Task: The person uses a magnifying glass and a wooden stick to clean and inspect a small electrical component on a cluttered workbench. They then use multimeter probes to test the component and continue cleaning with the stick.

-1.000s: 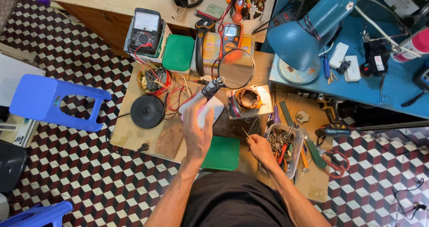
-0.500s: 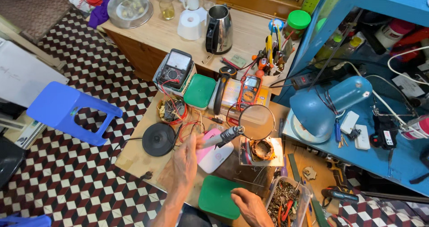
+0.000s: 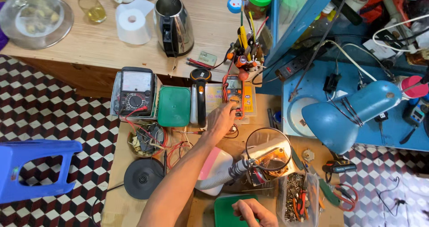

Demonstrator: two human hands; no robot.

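Left hand (image 3: 222, 118) reaches far forward across the cluttered wooden worktop (image 3: 117, 195), arm stretched nearly straight, palm down. Its fingers are loosely curled and their tips rest on the small orange-and-black digital multimeter (image 3: 233, 91), which lies flat just ahead of the knuckles, its long axis pointing away from the person. Whether the fingertips pinch a knob or only press the casing cannot be told. Directly left of this hand lie a black handheld tool (image 3: 199, 95) and a green rectangular plastic lid (image 3: 174, 105). Right hand (image 3: 254, 211) rests close to the body, well behind the left, fingers loosely curled on a green plastic tray (image 3: 225, 213), holding nothing visible. A round magnifying lens on a flexible neck (image 3: 268, 149) stands between the two hands.
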